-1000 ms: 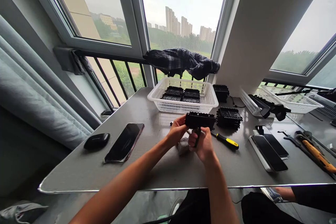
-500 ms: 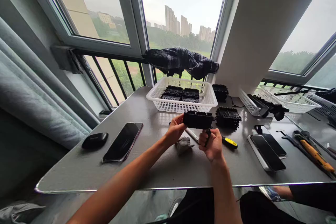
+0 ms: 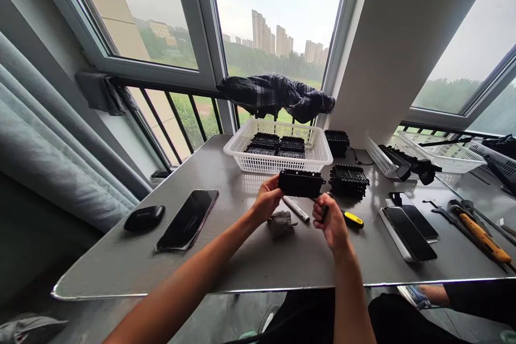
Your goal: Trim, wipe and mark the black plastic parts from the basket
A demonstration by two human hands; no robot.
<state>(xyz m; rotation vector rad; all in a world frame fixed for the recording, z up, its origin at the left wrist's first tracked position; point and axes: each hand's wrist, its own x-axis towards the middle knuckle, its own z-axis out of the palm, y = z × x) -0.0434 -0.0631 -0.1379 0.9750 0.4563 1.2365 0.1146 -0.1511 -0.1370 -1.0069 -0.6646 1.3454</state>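
My left hand (image 3: 269, 197) grips the left end of a black rectangular plastic part (image 3: 301, 183), held up above the table. Just below the part's right end, my right hand (image 3: 330, 219) is closed around a small dark object (image 3: 324, 214), mostly hidden by the fingers. Under the hands lie a white marker (image 3: 296, 209) and a crumpled grey cloth (image 3: 281, 224). A yellow-and-black handle (image 3: 353, 219) rests right of my right hand. Behind it, similar black parts (image 3: 349, 179) are stacked.
A white basket (image 3: 278, 164) holds more black parts at the back. Left are a phone (image 3: 187, 220) and a black case (image 3: 144, 218). On the right lie phones (image 3: 409, 234), an orange-handled tool (image 3: 484, 236) and more baskets. Someone's leg (image 3: 467, 301) shows below the table edge.
My right hand has moved slightly right and away from the black part, uncovering more of the marker. The part in my left hand has shifted slightly left.
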